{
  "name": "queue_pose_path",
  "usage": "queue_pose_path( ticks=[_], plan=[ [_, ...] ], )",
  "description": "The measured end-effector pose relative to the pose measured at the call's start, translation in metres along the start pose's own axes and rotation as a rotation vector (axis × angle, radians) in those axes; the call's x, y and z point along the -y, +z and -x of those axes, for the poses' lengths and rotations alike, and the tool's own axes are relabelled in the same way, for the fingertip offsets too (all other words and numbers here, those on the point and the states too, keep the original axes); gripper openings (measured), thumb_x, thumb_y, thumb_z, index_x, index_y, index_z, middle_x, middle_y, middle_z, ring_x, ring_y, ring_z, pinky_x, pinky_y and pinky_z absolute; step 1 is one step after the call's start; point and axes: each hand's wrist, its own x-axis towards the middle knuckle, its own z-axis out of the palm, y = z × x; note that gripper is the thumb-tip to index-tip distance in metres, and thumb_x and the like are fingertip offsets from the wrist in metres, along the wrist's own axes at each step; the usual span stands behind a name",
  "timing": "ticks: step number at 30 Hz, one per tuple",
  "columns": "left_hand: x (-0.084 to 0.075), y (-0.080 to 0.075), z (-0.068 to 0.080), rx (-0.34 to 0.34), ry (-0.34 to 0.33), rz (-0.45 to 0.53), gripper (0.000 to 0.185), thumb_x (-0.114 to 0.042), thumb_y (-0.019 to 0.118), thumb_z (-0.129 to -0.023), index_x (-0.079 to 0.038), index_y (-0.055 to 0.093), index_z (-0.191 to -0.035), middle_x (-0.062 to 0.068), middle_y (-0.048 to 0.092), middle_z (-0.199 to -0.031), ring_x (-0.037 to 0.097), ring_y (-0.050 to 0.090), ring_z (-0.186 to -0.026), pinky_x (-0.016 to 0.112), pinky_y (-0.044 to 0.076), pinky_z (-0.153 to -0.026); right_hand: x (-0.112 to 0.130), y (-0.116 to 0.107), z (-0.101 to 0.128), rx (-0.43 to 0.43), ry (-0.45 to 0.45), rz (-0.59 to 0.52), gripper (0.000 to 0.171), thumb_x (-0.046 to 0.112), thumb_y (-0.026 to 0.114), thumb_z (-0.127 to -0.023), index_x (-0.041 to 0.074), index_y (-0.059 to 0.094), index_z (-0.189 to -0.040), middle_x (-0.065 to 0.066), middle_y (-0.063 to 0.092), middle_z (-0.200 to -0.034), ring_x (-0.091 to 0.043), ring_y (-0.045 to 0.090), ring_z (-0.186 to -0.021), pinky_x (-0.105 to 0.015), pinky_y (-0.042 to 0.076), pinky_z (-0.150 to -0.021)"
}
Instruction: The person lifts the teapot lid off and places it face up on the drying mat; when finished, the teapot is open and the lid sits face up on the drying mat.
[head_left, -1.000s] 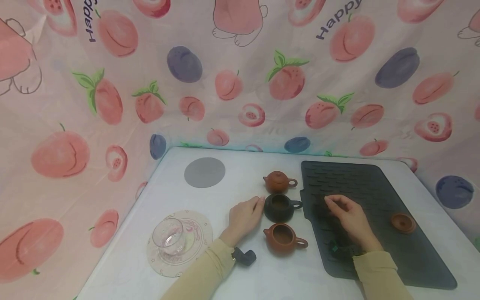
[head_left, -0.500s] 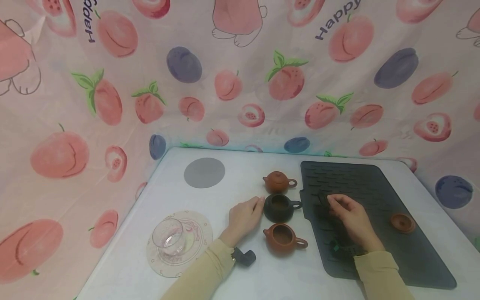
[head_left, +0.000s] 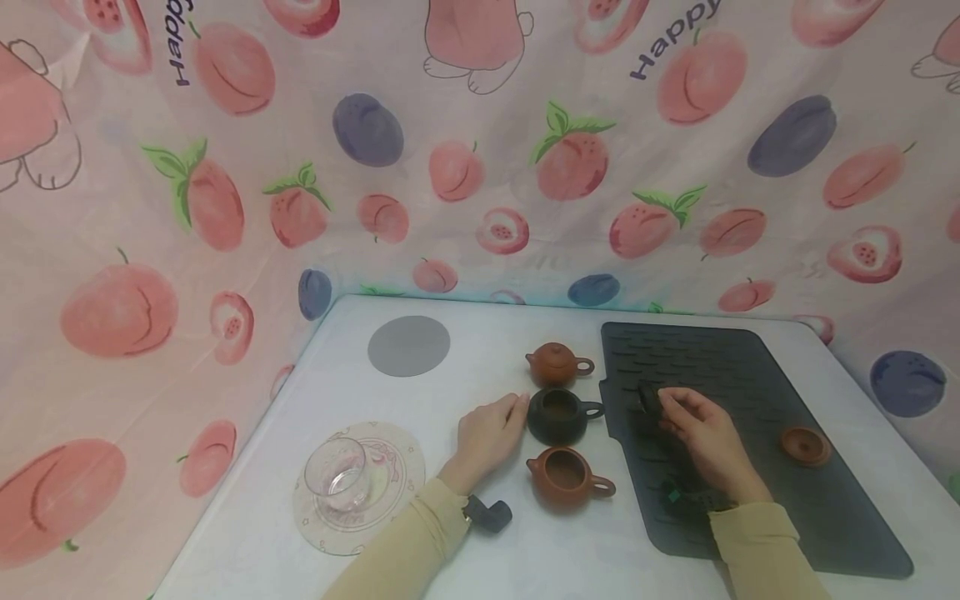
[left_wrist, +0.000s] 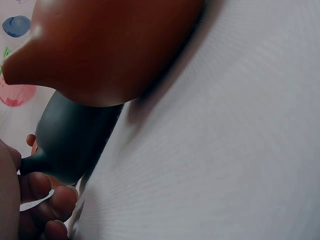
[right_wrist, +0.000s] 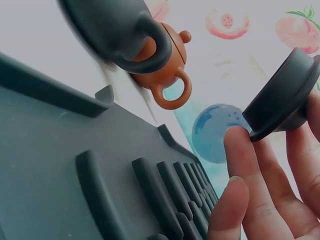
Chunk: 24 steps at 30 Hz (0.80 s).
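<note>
Three small teapots stand in a column on the white table: a brown lidded one (head_left: pixel 558 363), a dark open one (head_left: pixel 558 415) and a brown open one (head_left: pixel 566 475). My left hand (head_left: pixel 510 414) rests on the table with relaxed fingers touching the dark teapot (left_wrist: pixel 70 140) at its spout side. Just right of the pots, over the black ridged mat (head_left: pixel 750 367), my right hand (head_left: pixel 663 408) pinches a dark round lid (head_left: pixel 648 400), tilted and lifted off the mat (right_wrist: pixel 60 190). In the right wrist view the lid (right_wrist: pixel 282 95) sits between my fingertips (right_wrist: pixel 240 145).
A brown lid (head_left: pixel 806 444) lies on the right part of the mat. A clear glass cup (head_left: pixel 335 475) stands on a patterned round coaster (head_left: pixel 390 500) at the front left. A grey disc (head_left: pixel 408 345) lies at the back left. A fruit-print curtain (head_left: pixel 480 167) surrounds the table.
My right hand has closed on the dark lid and raised it, tilted, off the mat. The left hand and the teapots have not moved.
</note>
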Motion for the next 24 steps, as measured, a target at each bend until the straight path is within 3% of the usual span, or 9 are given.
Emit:
queue_pose_path(
  ticks=[12, 24],
  plan=[
    [0.0008, 0.0009, -0.0003, -0.002, 0.002, -0.008, 0.045, -0.047, 0.039, -0.11, -0.023, 0.049, -0.074, -0.005, 0.041, -0.058, 0.016, 0.046, -0.057, 0.031, 0.033, -0.053, -0.0015, -0.0029, 0.0011, 0.04, -0.022, -0.171, 0.035, 0.035, 0.06, -0.105, 0.004, 0.06, -0.123, 0.003, 0.06, -0.112, -0.011, 0.057, -0.099, -0.021, 0.05, -0.087],
    [0.001, 0.0012, -0.0006, 0.0, 0.007, -0.011, 0.045, -0.047, 0.038, -0.11, -0.023, 0.049, -0.074, -0.005, 0.042, -0.059, 0.015, 0.046, -0.057, 0.031, 0.033, -0.053, -0.0038, -0.0055, 0.0023, 0.097, -0.077, -0.261, 0.03, 0.029, 0.055, -0.108, 0.006, 0.061, -0.127, 0.006, 0.07, -0.114, -0.007, 0.063, -0.11, -0.02, 0.048, -0.089]
  ],
)
